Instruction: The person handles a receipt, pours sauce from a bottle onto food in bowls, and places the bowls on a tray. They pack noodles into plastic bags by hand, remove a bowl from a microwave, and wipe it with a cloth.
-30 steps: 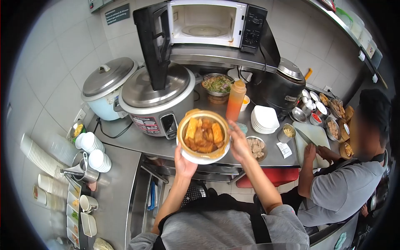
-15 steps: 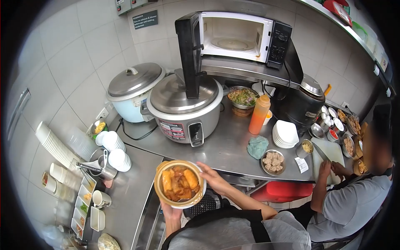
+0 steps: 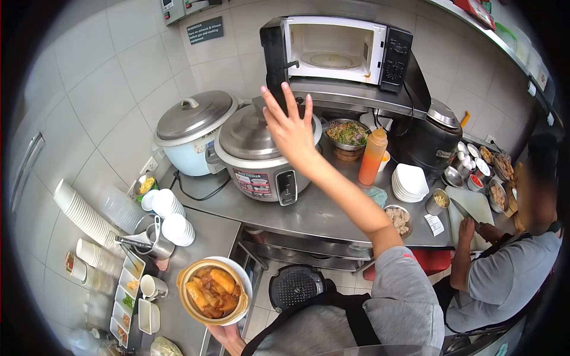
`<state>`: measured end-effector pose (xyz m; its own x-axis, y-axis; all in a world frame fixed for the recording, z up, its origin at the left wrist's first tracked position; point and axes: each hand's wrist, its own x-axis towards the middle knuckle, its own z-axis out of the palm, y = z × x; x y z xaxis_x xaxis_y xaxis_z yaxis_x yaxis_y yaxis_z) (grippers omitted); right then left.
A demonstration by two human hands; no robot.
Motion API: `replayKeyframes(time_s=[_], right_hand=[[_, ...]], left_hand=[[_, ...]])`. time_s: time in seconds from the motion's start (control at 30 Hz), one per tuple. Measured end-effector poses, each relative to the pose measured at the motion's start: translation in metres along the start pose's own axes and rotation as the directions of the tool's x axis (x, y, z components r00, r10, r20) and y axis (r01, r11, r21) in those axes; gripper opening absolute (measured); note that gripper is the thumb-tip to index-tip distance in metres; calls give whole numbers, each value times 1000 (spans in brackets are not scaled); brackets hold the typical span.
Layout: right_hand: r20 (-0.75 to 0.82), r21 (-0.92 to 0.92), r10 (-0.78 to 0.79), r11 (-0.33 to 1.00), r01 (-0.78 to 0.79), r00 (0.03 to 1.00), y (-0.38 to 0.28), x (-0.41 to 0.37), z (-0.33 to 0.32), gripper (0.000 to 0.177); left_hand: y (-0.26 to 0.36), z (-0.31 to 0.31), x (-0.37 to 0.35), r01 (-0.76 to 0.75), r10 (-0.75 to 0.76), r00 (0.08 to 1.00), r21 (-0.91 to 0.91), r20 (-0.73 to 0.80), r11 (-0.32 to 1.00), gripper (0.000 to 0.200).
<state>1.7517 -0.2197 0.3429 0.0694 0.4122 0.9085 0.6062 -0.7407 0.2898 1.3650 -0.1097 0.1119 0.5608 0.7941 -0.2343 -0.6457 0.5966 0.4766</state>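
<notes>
My left hand [image 3: 227,337] supports a white plate [image 3: 242,283] from below, its fingers mostly under the rim. On that plate rests a tan clay bowl [image 3: 185,279] filled with browned pieces in sauce. My right hand [image 3: 290,127] is raised with its fingers spread and nothing in it, in front of the grey rice cooker [image 3: 252,172] and its metal lid. Above it, the microwave [image 3: 332,50] stands on a raised shelf with its dark door [image 3: 274,56] swung open. Inside, a glass turntable is visible.
A second rice cooker [image 3: 190,142], stacked cups [image 3: 89,210] and a sauce tray [image 3: 126,296] are at left. An orange bottle [image 3: 373,159], white bowls [image 3: 409,183] and meat bowl [image 3: 398,219] line the counter. A co-worker [image 3: 504,273] cuts at right. A black stool [image 3: 295,288] stands below.
My right hand has let go of the plate and risen toward the microwave door. The bowl and plate have moved left and down in my left hand. The microwave door appears at a different angle.
</notes>
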Motion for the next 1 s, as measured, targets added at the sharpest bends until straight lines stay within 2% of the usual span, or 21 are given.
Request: replayKeyframes(time_s=[0.03,0.1,0.13,0.23,0.37,0.4,0.43,0.53,0.6,0.63,0.67,0.7,0.73,0.77,0.8,0.83,0.87,0.9,0.93,0.97,1.0], right_hand=[[25,-40,-14,999,15,1000,6,-1,-1,29],[13,-46,18,999,-17,1000,22,-10,-2,28],[-7,-57,34,998,-34,999,35,-17,-5,28],[-10,-13,97,995,-97,995,83,-34,-21,31],[-91,-53,94,994,-99,991,168,-52,-11,37],[-80,-78,81,993,-87,994,198,-55,-5,38],[-72,-97,61,993,-68,996,230,-57,3,40],[-25,-158,43,986,-47,999,281,-56,23,42],[45,-338,6,941,9,999,304,-51,30,40],[98,-409,-6,911,46,995,311,-43,31,38],[146,-411,50,912,15,988,313,-36,32,35],[77,-356,141,929,-105,987,306,-29,32,34],[15,-386,54,921,-44,998,304,-28,33,32],[18,-411,37,911,-26,999,295,-26,29,36],[15,-477,-57,877,58,998,294,-28,31,36],[14,-458,28,889,-19,1000,305,-33,53,37],[-22,-546,-60,837,39,998,311,-35,68,36],[6,-614,65,788,-47,998,312,-40,86,37],[167,-622,245,778,-90,955,285,-32,66,40],[323,-630,351,773,-77,879,259,-32,68,46],[300,-384,332,900,-205,894,260,-51,106,48]], left_hand=[[5,1,-4,-44,45,999,74,-6,996,54],[17,-9,-4,-34,34,999,-15,15,999,55],[21,-11,-2,-72,71,997,20,26,997,56],[38,-13,-3,-40,37,999,-88,-34,995,56],[51,-36,3,-92,93,996,-83,10,992,55],[53,-41,3,-117,115,993,-69,-33,991,55],[53,-54,1,-118,119,992,-26,33,993,55],[37,-47,-10,-182,176,983,-147,-50,972,55],[25,-23,-26,-232,215,972,-214,-97,949,53],[18,-25,-32,-236,220,972,-280,-87,931,50],[13,-22,-40,-225,205,974,-321,-94,920,49],[7,-14,-44,-228,201,973,-367,-110,902,48],[-1,-12,-49,-261,251,965,-357,-74,897,48],[-8,-10,-53,-295,299,953,-347,-44,890,48],[-11,-4,-56,-286,290,956,-361,-45,888,49],[-13,1,-59,-276,279,959,-374,-48,885,49],[-17,-2,-59,-298,302,952,-360,-47,884,49],[-21,-8,-57,-317,322,946,-338,-44,886,50],[-27,-6,-63,-350,348,935,-331,-69,876,50],[-32,-6,-66,-374,366,926,-330,-91,867,51],[-36,0,-70,-390,383,919,-338,-91,857,52]])
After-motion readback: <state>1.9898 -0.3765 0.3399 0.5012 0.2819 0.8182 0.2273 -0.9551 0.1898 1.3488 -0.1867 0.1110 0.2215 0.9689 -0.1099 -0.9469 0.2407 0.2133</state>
